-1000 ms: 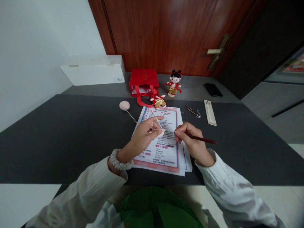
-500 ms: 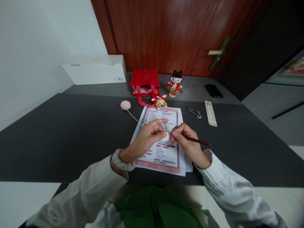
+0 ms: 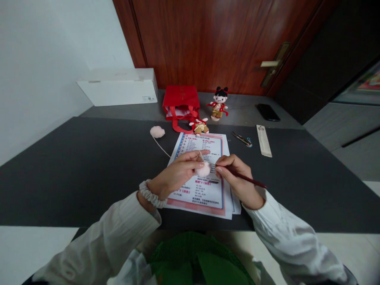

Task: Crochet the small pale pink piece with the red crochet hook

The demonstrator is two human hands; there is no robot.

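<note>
Head view: left hand (image 3: 175, 174) pinches a pale pink yarn piece (image 3: 204, 170); right hand (image 3: 239, 184) grips a dark red crochet hook (image 3: 246, 177), its tip at the yarn, above a printed pattern sheet (image 3: 196, 196).

Gap beside the printed sheets (image 3: 204, 194), with small scissors (image 3: 241, 139) and a long paper packet (image 3: 263, 141) in the way

A white wall (image 3: 44, 67) ran along the left of a dark grey desk (image 3: 74, 162), facing a reddish-brown wooden door (image 3: 202, 39) with a brass lever handle (image 3: 271, 64). A white cardboard box (image 3: 117, 89) sat on a grey ledge (image 3: 240, 113) behind the desk, a dark cabinet (image 3: 311, 59) and grey panelling (image 3: 335, 134) stood at right, and pale tile flooring (image 3: 353, 243) showed below in soft, even indoor light.
</note>
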